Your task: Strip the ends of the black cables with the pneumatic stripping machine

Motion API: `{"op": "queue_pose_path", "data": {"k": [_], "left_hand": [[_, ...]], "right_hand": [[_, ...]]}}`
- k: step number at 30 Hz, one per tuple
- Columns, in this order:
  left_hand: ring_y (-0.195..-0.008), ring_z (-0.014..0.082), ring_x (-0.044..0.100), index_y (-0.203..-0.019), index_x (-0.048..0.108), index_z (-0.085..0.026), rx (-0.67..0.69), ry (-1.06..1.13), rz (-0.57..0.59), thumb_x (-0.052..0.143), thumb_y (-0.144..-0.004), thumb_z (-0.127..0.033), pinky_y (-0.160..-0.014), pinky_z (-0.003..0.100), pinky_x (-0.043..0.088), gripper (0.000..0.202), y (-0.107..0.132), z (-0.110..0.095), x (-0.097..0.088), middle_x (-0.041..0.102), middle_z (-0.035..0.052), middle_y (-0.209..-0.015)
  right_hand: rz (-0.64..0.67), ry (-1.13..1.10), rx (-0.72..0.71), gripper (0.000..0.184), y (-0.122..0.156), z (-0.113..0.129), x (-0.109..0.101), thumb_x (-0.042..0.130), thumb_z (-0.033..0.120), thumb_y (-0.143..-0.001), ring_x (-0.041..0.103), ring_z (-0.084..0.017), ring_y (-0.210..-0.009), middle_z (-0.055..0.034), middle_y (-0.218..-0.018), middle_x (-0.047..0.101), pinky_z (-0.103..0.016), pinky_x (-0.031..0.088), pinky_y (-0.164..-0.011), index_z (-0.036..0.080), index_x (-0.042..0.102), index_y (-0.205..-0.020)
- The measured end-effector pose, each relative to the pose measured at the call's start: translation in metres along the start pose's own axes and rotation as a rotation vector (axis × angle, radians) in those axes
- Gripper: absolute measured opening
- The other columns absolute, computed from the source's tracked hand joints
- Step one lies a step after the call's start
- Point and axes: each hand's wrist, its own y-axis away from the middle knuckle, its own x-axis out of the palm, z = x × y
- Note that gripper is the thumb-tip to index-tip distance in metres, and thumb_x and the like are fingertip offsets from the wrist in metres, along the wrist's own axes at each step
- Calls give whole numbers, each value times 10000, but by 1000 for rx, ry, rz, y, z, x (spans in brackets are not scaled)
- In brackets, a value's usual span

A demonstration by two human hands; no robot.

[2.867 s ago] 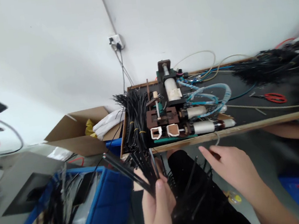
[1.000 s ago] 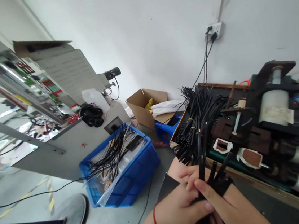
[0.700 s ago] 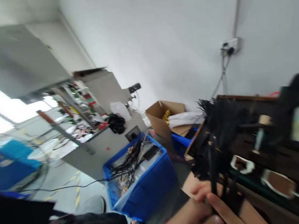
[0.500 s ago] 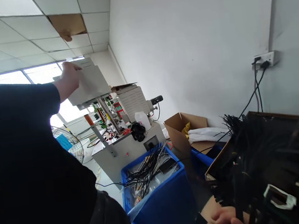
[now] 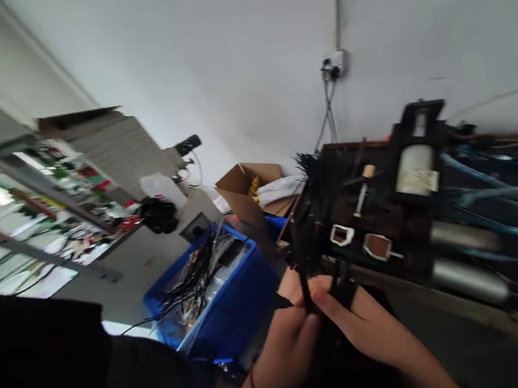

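Low in the middle of the view, my left hand (image 5: pixel 289 341) and my right hand (image 5: pixel 352 318) are close together, both closed around black wires (image 5: pixel 299 245). The wires stand up past my fingers in dark strands. Motion blur and shadow hide how many each hand grips. Behind them, a bushy bundle of black wires (image 5: pixel 316 177) lies on the left end of the dark workbench (image 5: pixel 394 221). My left wrist has a thin dark red band.
A co-worker in black (image 5: pixel 39 366) is close on the left, beside a grey machine (image 5: pixel 127 270). A blue crate (image 5: pixel 233 291) full of wires stands between us. Further back is an open cardboard box (image 5: pixel 240 196). Metal cylinders (image 5: pixel 470 281) and blue tubing lie on the bench's right.
My view has swung right and down, bringing both hands and more of the bench into sight. The co-worker's raised hand on the machine has left the picture.
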Motion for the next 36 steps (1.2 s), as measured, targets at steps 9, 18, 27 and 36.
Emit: {"op": "queue_pose_path", "data": {"k": [9, 18, 27, 36], "left_hand": [[-871, 179, 730, -1121, 738, -256, 120, 107, -214, 603, -1057, -214, -807, 262, 583, 156, 7, 2, -2, 790, 29, -1007], [-792, 164, 671, -1246, 700, -240, 470, 38, -20, 572, -1056, -131, -730, 240, 565, 254, 18, -17, 1, 708, 43, -875], [-853, 203, 693, -1488, 544, -246, 699, -107, 174, 503, -1071, -156, -796, 324, 524, 429, 24, -13, 13, 797, 71, -1012], [-828, 165, 661, -1088, 809, -306, 1046, -485, 61, 769, -987, -384, -739, 397, 380, 134, 37, 30, 92, 813, -69, -936]], "right_hand": [[32, -108, -19, 480, -4, -3, -5, 445, 536, -1146, 706, -225, -1008, -54, -1035, 772, -347, 547, -967, 222, 807, -1155], [63, 42, 93, 695, -15, -14, -15, 392, 718, -1092, 721, -234, -905, -85, -967, 801, -351, 576, -867, 172, 816, -1017], [255, 176, 69, 675, -28, 9, -27, 414, 715, -1082, 746, -240, -916, -83, -992, 828, -374, 595, -902, 199, 836, -970], [416, 186, 372, 565, -42, 20, -30, 630, 711, -976, 729, -239, -781, -71, -832, 837, -337, 534, -719, 211, 859, -846]]}}
